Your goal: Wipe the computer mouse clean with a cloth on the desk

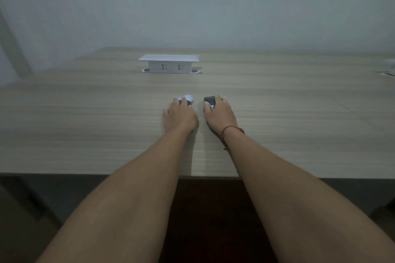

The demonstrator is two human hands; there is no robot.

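Note:
A dark computer mouse point(209, 100) with white lettering lies on the wooden desk point(85, 124), a little past its middle. My right hand point(220, 114) rests over the mouse and grips it from above, so only its far left part shows. A red string is tied around that wrist. Just to the left, a pale bluish cloth point(187, 98) pokes out beyond the fingers of my left hand point(179, 115), which closes on it. A small dark patch shows under those fingertips; I cannot tell what it is. The cloth and the mouse are a short gap apart.
A white pop-up socket box point(168, 64) with two outlets stands at the back of the desk, straight beyond my hands. Another white fitting point(390, 68) sits at the far right edge. A grey wall rises behind. The desk's front edge crosses under my forearms.

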